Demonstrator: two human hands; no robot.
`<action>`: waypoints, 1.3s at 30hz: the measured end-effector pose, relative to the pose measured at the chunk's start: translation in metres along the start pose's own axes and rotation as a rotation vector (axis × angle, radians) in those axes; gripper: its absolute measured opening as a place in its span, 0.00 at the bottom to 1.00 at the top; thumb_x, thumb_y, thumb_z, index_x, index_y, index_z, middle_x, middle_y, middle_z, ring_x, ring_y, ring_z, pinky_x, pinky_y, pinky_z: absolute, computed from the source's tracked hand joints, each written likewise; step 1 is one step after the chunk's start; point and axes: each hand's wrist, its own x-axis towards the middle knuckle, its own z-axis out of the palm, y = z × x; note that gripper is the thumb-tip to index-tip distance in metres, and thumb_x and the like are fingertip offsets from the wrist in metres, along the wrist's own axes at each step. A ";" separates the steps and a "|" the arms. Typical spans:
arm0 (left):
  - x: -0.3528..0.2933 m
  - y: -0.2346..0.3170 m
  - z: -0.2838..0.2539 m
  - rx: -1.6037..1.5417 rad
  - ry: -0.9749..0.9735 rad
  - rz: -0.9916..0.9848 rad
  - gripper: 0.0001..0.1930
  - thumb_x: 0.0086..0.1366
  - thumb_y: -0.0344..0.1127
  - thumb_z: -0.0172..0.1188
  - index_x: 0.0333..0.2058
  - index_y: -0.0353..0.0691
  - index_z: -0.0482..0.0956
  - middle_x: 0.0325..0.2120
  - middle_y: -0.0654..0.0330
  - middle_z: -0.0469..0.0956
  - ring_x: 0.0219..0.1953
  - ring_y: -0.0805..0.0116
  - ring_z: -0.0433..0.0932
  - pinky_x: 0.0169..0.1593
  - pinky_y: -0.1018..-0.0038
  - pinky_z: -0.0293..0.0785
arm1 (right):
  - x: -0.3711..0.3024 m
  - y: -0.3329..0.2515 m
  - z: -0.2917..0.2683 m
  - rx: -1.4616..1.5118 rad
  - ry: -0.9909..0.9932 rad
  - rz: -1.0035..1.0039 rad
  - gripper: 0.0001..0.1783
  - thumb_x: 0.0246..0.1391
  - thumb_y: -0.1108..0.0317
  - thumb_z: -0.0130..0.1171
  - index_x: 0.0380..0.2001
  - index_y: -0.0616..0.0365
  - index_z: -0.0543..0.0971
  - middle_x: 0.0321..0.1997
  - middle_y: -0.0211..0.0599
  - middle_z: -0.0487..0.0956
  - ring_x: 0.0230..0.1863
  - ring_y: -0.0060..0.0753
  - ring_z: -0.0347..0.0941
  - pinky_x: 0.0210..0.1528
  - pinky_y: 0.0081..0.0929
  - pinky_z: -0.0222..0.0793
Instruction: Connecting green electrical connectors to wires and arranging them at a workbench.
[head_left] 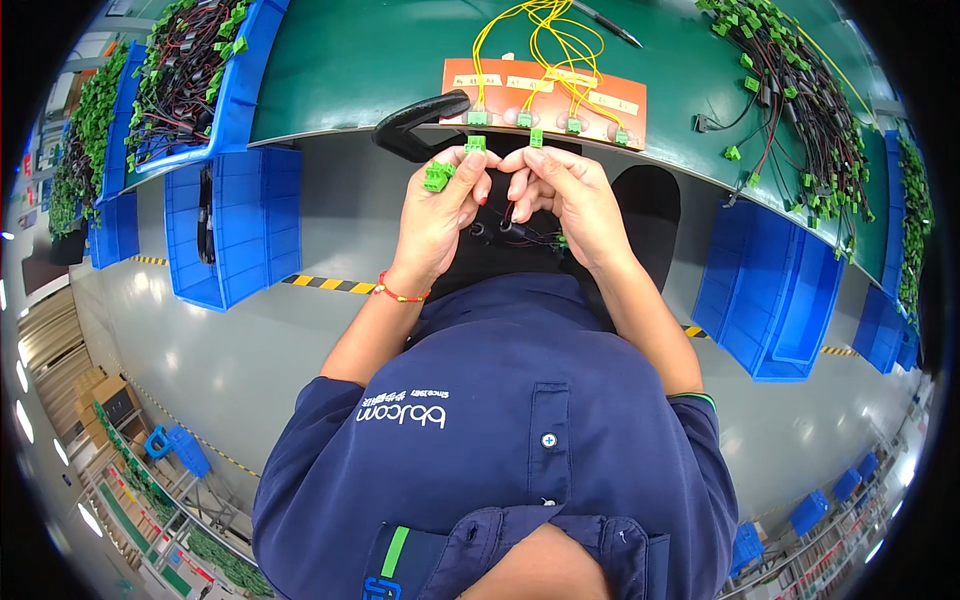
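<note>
One green connector right hand, more left hand.

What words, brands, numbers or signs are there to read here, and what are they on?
Navy shirt, chest: large white lettering with smaller lettering above, upside down in this view; I won't copy it.
Dark panel with a green stripe, lower edge: blue lettering, cut off by the picture's edge.
Orange board: pale paper labels with small dark marks, too small to read surely.
Green plugs in the left hand: no writing I can make out.
</note>
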 end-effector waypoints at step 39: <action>0.011 -0.031 -0.022 0.544 -0.092 0.277 0.14 0.66 0.41 0.63 0.40 0.34 0.82 0.27 0.63 0.72 0.29 0.75 0.71 0.35 0.76 0.69 | 0.013 0.004 -0.007 -0.057 0.053 -0.061 0.15 0.64 0.62 0.57 0.43 0.63 0.83 0.31 0.28 0.79 0.28 0.15 0.69 0.35 0.16 0.68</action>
